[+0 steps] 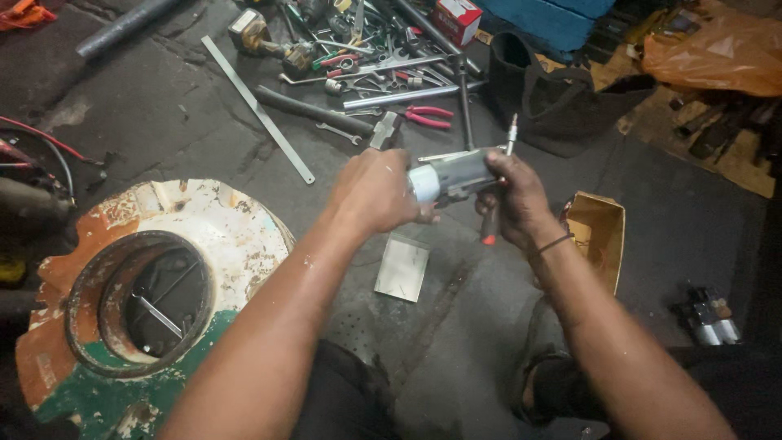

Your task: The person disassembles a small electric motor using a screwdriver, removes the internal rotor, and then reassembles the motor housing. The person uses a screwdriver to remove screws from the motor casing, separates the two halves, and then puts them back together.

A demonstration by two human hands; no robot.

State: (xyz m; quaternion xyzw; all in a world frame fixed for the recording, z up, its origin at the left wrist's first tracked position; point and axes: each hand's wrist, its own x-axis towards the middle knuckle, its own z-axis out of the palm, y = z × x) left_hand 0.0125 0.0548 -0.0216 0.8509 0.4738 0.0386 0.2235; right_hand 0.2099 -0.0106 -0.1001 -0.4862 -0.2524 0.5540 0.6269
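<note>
Two hands point(444, 195) grip one grey cylinder point(452, 175), one screwdriver point(498, 183).

Bare forearms; dark band point(555, 243) on right wrist.

Both hands meet above a dark, stained floor point(668, 220). The left hand point(375, 191) grips the white end of a grey cylindrical part point(452, 175), and the right hand point(517, 204) holds its other end together with a screwdriver point(503, 175) whose metal tip points up (its red-tipped handle shows below the palm). A flat metal plate point(401, 267) lies on the floor just under the hands. An open cardboard box point(600, 232) sits beside the right wrist. Scattered tools point(383, 65) lie beyond, and a worn, painted round housing point(155, 293) is at the left.
</note>
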